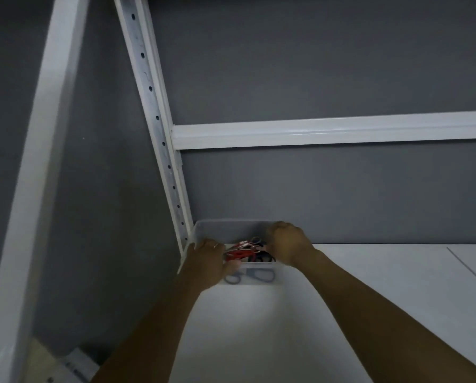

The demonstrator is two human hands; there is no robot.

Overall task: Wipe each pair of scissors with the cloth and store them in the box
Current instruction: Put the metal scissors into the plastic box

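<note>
A translucent plastic box (225,230) stands on the white shelf at its far left corner, against the grey wall. Inside lie several pairs of scissors (243,251) with red, black and grey handles; grey handles show through the front wall. My left hand (206,262) grips the box's left front rim. My right hand (288,244) grips the right rim, fingers curled over the edge. No cloth is in view.
A white perforated shelf upright (159,125) rises just left of the box, and a white crossbeam (328,132) runs above. The white shelf surface (369,286) spreads to the right and toward me. A second white post (32,189) stands at far left.
</note>
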